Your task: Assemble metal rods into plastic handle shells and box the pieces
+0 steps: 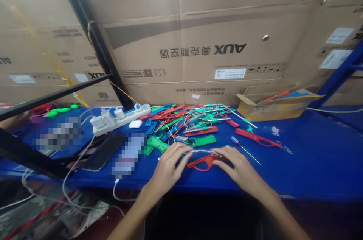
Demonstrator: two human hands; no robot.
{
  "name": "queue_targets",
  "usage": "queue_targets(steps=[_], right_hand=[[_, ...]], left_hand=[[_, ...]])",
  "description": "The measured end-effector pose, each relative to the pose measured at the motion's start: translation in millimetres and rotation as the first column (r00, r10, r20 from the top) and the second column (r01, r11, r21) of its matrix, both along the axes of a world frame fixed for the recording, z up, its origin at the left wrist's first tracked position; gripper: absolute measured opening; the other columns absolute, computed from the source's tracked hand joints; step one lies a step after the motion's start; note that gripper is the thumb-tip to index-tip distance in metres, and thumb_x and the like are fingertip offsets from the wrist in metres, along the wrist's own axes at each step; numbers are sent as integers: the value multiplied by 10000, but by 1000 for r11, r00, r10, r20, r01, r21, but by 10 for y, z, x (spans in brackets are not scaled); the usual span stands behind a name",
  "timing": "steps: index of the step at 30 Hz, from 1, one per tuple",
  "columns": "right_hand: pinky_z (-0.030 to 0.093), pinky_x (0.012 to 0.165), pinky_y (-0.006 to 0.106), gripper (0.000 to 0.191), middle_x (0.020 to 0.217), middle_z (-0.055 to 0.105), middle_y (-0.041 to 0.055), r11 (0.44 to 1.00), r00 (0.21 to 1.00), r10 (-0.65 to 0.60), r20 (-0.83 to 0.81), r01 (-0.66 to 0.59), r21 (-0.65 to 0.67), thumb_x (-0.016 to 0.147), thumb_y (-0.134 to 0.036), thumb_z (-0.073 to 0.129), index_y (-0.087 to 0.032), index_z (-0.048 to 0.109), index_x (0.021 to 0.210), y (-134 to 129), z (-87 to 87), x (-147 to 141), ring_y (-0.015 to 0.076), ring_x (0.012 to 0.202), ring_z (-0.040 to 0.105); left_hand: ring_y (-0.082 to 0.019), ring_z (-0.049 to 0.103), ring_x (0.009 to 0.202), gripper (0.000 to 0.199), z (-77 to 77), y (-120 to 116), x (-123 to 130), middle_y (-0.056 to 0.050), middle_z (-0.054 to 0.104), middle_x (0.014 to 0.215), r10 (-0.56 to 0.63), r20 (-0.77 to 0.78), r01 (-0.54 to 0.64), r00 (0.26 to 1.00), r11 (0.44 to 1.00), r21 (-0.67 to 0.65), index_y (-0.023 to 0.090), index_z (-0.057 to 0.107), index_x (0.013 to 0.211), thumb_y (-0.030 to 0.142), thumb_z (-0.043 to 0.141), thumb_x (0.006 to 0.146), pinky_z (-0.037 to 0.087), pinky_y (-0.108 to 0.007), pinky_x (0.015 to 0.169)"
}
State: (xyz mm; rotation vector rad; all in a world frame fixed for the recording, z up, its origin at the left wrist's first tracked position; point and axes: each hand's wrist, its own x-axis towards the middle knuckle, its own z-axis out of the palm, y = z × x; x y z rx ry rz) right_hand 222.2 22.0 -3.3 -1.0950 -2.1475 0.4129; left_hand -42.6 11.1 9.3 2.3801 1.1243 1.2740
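Note:
A thin white wire (204,151) stretches between my two hands above the blue table. My left hand (173,161) pinches its left end between thumb and fingers. At the wire's other end my right hand (236,164) is closed, with a small dark and metallic part showing at its fingertips. Just below lies a red trigger-shaped plastic casing (195,164), its right end next to my right thumb; whether the thumb touches it I cannot tell. A green casing (202,141) lies beyond the hands. To the right are a screwdriver (244,149) and a long red casing (256,137).
Beyond my hands spreads a pile of red, green and blue casings, metal tubes and wires (195,119). A power strip (124,117), earbud case (135,124) and dark phone (104,153) lie left. An open carton (272,111) stands back right. A black post (102,54) rises at left.

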Motion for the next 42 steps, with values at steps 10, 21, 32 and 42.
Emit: queue_targets(steps=[10, 21, 32, 42], right_hand=[[546, 813, 351, 231, 1013, 766, 36, 998, 990, -55, -128, 55, -6, 1013, -450, 568, -273, 712, 1048, -28, 14, 46, 230, 902, 709], [519, 812, 331, 169, 970, 747, 23, 998, 997, -11, -74, 15, 64, 1025, -373, 568, -255, 690, 1020, -37, 64, 44, 211, 875, 688], [472, 1021, 448, 214, 1180, 709, 55, 990, 990, 99, 96, -108, 92, 994, -391, 622, -263, 632, 1165, -21, 65, 42, 256, 1152, 628], [499, 853, 389, 148, 1047, 740, 36, 994, 989, -37, 145, 22, 106, 1035, -352, 548, -247, 637, 1090, -47, 64, -9, 235, 943, 673]], left_hand=[[-206, 669, 1018, 174, -12, -2, 1, -59, 711, 1095, 44, -17, -44, 999, 999, -3, 223, 655, 1185, 230, 545, 1051, 512, -355, 928], [-192, 692, 946, 104, -21, -11, 1, -23, 732, 1036, 64, -84, -62, 994, 998, 24, 221, 635, 1104, 286, 614, 1025, 490, -344, 861], [-182, 684, 942, 78, 120, -136, -119, 19, 733, 1039, 53, -231, -77, 971, 993, -94, 236, 636, 1080, 289, 610, 1028, 453, -337, 868], [-200, 639, 932, 98, 88, -75, -141, -5, 719, 1014, 100, -229, -119, 968, 991, -69, 225, 640, 1062, 305, 589, 1036, 444, -365, 869]])
